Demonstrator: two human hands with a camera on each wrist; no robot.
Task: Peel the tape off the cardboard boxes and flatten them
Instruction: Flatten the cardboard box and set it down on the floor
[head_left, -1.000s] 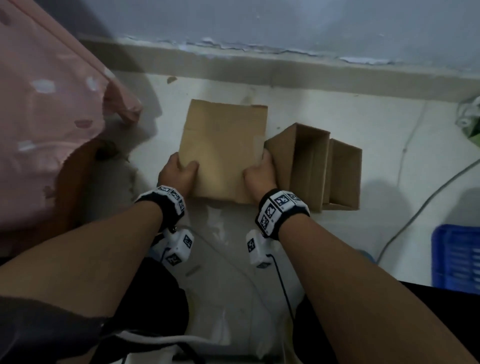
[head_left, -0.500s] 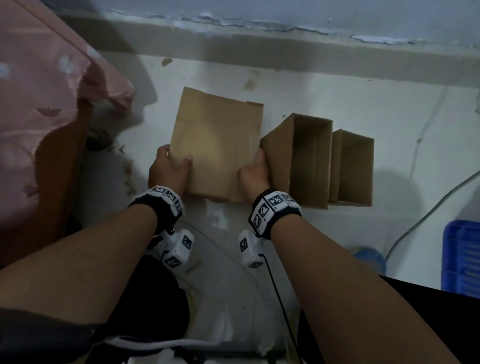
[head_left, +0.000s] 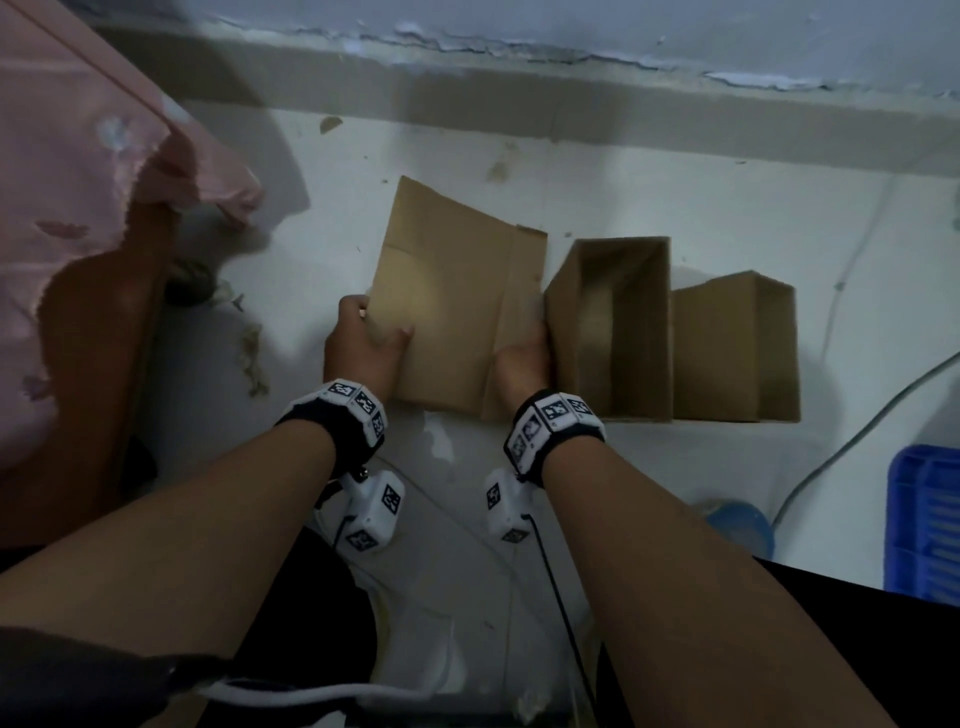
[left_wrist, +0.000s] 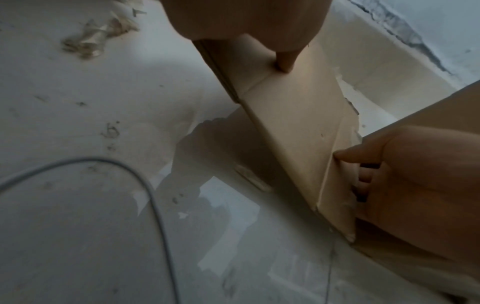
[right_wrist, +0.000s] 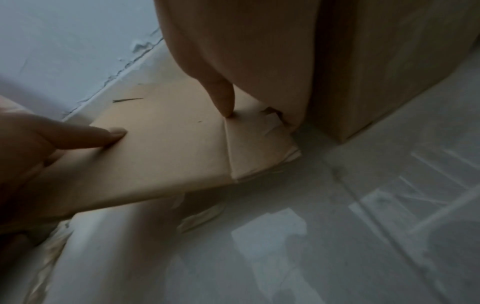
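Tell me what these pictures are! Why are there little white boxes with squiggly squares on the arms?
Those are small cameras strapped to a person's wrists; a third sits on the head. The head picture looks down at the floor. The left hand and right hand each hold a side of a flattened cardboard box. Beside it stand two open boxes, not flattened yet. The other two pictures look along each hand from the wrist, so the fingers look huge.
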